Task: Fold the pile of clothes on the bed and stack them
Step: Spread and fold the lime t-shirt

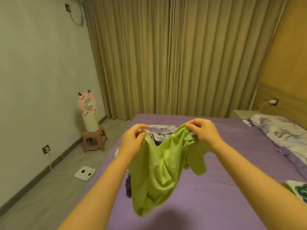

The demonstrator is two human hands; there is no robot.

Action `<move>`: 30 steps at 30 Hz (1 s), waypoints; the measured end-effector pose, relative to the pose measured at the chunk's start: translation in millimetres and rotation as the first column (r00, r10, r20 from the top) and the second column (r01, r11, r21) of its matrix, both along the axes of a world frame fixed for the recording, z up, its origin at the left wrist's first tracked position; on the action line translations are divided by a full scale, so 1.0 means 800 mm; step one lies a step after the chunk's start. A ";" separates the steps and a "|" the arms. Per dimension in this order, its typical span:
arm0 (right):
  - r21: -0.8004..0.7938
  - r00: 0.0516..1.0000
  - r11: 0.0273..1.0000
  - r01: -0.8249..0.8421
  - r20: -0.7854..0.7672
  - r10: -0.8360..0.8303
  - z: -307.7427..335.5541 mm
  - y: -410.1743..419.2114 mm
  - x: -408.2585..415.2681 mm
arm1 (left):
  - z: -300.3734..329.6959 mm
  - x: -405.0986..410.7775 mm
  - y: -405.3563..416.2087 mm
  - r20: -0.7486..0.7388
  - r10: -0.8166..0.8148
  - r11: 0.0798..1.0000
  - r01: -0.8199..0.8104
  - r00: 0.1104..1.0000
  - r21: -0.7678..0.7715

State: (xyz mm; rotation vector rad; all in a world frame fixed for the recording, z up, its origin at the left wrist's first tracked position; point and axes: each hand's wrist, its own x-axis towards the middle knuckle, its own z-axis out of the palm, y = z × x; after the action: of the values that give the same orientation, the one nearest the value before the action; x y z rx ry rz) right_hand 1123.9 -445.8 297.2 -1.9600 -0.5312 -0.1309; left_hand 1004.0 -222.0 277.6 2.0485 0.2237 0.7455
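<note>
Warm, dim indoor light with a yellow-green cast; no lamp shows, and the closed curtains (174, 55) at 12 o'clock pass no daylight. Illumination is even, without glare. A broad soft shadow lies on the purple bed sheet (232, 163) at 6 o'clock, and fainter shading sits under the hanging green garment (157, 171). Wide-angle distortion bows the wall edges and curtain folds outward toward 9 and 3 o'clock, and stretches both forearms at the bottom corners. Detail is soft throughout, with compression smearing; the garment's lower hem is motion-blurred, and the patterned cloth (299, 190) at 4 o'clock is indistinct.
</note>
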 end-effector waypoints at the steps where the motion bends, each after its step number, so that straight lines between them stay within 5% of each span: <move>1: 0.025 0.999 0.999 -0.020 -0.033 0.021 0.007 0.004 -0.012 | 0.005 -0.003 -0.011 -0.036 -0.057 0.997 0.059 0.998 0.051; 8: 0.184 0.985 0.983 0.012 -0.172 0.020 0.041 0.009 -0.084 | 0.010 -0.035 -0.099 -0.204 -0.414 0.867 0.452 0.887 0.209; 11: 0.283 0.973 0.958 0.053 -0.232 0.015 0.043 -0.002 -0.105 | 0.010 -0.045 -0.121 -0.017 -0.439 0.892 0.438 0.898 0.109; 15: 0.354 0.956 0.935 0.005 -0.275 0.099 0.031 -0.025 -0.133 | 0.016 -0.052 -0.131 0.050 -0.405 0.910 0.397 0.913 0.121; 21: 0.328 0.905 0.916 -0.231 -0.272 0.326 0.021 -0.090 -0.174 | 0.044 -0.060 -0.153 0.054 -0.451 0.845 0.446 0.891 -0.293; 30: 0.355 0.965 0.935 -0.025 -0.236 0.116 0.025 -0.172 -0.170 | 0.057 -0.052 -0.212 -0.001 -0.556 0.810 0.541 0.831 -0.227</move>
State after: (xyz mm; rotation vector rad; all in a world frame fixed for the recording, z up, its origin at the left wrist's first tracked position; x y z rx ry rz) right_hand 988.1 -583.1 317.6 -1.5775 -0.3793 0.0691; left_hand 962.4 -391.7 323.1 1.7933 -0.2421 0.2719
